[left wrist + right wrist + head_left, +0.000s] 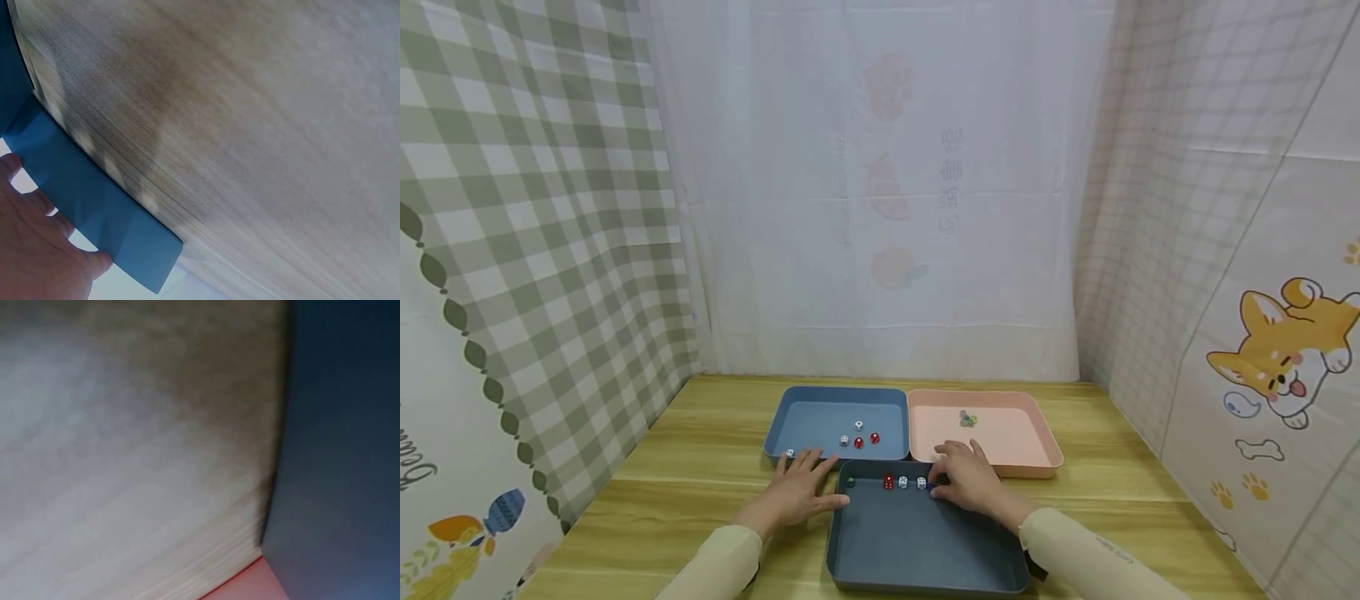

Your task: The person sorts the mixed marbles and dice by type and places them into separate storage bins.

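My right hand (972, 481) reaches over the back of the dark grey tray (928, 558). Its thumb and fingers pinch a small blue die (932, 486), mostly hidden by the fingertips. Left of it, along the tray's back wall, stand a white die (921, 482), another white die (903, 482) and a red die (888, 481). A green die (851, 482) sits in the back left corner. My left hand (795, 493), fingers spread, rests by the grey tray's left edge, its fingertips at the front rim of the blue tray (820, 400).
White and red dice (859, 442) lie scattered in the blue tray. Beside it, the pink tray (1037, 450) holds a small cluster of clear and greenish dice (967, 419). All three trays stand on a wood-grain table (685, 467) with cloth curtains around it.
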A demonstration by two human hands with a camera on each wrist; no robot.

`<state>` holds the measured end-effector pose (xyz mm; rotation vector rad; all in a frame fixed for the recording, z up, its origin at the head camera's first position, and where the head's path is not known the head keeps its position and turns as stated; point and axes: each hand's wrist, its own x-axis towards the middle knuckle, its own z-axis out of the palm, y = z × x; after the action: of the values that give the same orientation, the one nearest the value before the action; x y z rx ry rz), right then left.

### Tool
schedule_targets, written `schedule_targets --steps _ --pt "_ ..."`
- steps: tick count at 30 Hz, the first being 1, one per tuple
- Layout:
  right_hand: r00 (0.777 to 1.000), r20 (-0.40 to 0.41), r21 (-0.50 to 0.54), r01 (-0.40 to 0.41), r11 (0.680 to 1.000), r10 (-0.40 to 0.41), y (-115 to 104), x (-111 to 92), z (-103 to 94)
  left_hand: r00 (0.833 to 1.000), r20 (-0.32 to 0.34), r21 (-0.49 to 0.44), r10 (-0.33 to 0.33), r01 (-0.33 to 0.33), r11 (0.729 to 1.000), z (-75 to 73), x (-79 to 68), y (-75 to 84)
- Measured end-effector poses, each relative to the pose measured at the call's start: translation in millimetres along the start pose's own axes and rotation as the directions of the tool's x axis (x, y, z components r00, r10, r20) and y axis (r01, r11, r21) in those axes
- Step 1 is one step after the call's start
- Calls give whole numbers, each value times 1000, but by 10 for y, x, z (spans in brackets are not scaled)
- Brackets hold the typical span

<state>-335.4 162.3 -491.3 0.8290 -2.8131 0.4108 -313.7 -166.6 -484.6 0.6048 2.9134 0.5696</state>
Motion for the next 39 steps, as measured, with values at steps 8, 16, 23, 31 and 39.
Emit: schedule_targets --steps 8,16,23,31,39 --pt "999 -35 66 -33 997 35 13 -8 -56 1000 -8 2 3 -3 1000 -1 -7 -9" --pt "973 -146 212 -143 967 176 270 124 -278 1000 -12 3 3 -3 1000 -8 -16 -37" --pt "916 -160 247 -325 913 369 586 95 -314 1000 -4 0 0 0 1000 8 -25 -45" --pt "863 -170 228 -436 871 476 768 122 -342 1000 3 3 -1 1 1000 -7 -24 -35" --pt "884 -250 197 -353 914 396 843 102 -402 1000 -13 3 14 -14 1000 13 1 -9"
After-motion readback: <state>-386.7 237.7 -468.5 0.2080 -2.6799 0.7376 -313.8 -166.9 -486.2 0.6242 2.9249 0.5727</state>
